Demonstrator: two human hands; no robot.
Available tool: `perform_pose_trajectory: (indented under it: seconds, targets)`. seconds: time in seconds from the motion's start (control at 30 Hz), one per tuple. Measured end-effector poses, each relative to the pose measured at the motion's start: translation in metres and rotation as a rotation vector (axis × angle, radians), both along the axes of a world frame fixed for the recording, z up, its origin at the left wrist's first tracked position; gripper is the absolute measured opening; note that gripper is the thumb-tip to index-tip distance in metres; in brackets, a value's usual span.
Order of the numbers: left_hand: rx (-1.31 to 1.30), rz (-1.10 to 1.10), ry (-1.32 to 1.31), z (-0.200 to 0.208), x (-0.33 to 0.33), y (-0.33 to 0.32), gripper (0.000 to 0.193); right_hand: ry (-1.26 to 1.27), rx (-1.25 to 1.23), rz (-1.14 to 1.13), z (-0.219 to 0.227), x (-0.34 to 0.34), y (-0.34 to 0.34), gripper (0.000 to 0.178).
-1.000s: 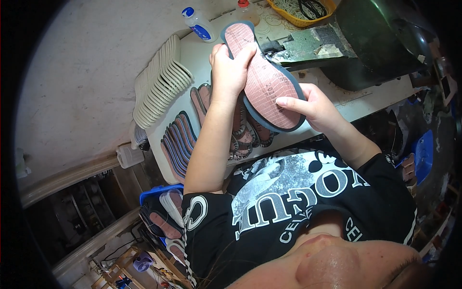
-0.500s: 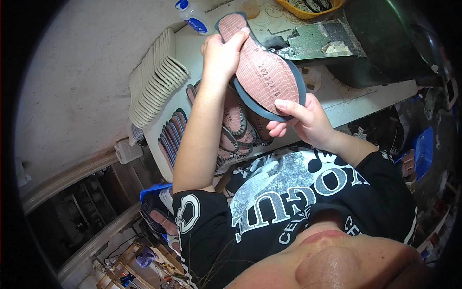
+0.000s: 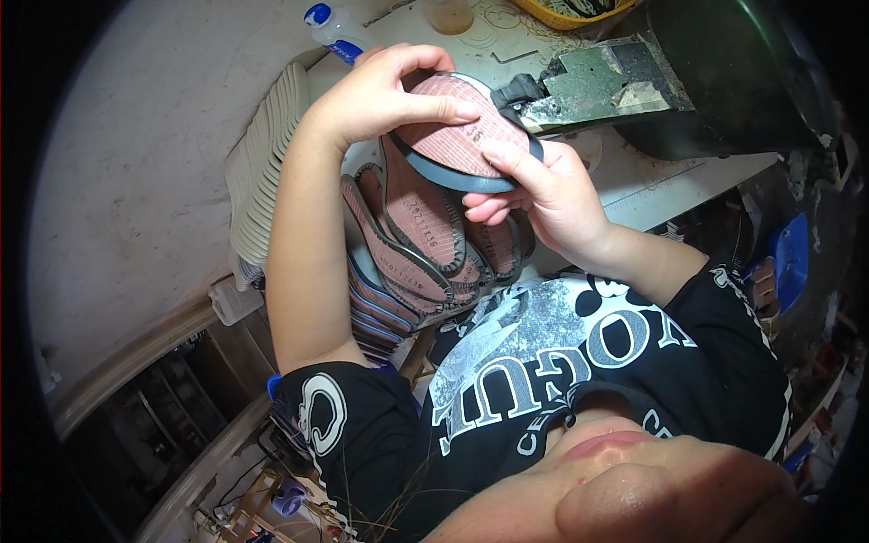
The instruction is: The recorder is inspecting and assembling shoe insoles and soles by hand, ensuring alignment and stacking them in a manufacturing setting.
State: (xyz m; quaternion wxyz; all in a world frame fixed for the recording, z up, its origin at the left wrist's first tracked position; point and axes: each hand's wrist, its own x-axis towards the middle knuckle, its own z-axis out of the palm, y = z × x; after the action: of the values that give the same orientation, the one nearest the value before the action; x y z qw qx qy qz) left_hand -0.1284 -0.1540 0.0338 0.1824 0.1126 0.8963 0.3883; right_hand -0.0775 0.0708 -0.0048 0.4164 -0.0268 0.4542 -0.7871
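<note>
I hold a shoe insole (image 3: 441, 145) in both hands, its pink lined face up and a dark blue-grey layer showing along the near edge. My left hand (image 3: 389, 98) grips its far left side, the thumb lying across the pink face. At the right end, my right hand (image 3: 559, 185) pinches the edge with its thumb on top and fingers beneath. The insole's far edge is beside the black foot (image 3: 519, 92) of a green machine (image 3: 602, 81); whether they touch, I cannot tell. Below my hands lies a pile of pink insoles with dark stitched rims (image 3: 421, 217).
Nested pale soles (image 3: 269, 154) stand along the wall at the left. A blue-capped white bottle (image 3: 333, 32), a cup (image 3: 450, 15) and a yellow basket (image 3: 570, 13) are at the back of the white table (image 3: 652, 185). Striped insoles (image 3: 373, 317) are stacked beside my left arm.
The insole has come nearer and tilted, its far edge now by the machine's foot. My left hand has turned, its thumb shifting from the narrow end onto the wide part.
</note>
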Motion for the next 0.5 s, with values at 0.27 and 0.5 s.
perform_pose_trajectory:
  seconds: [0.27,0.5]
  targets:
    - [-0.042,0.138,-0.081,0.012,0.022,0.004,0.042,-0.024,-0.001,-0.086,0.006,-0.004,0.0,0.042]
    - [-0.101,0.363,-0.107,-0.001,0.046,0.009,0.042,0.051,0.021,-0.078,-0.002,-0.015,0.006,0.038]
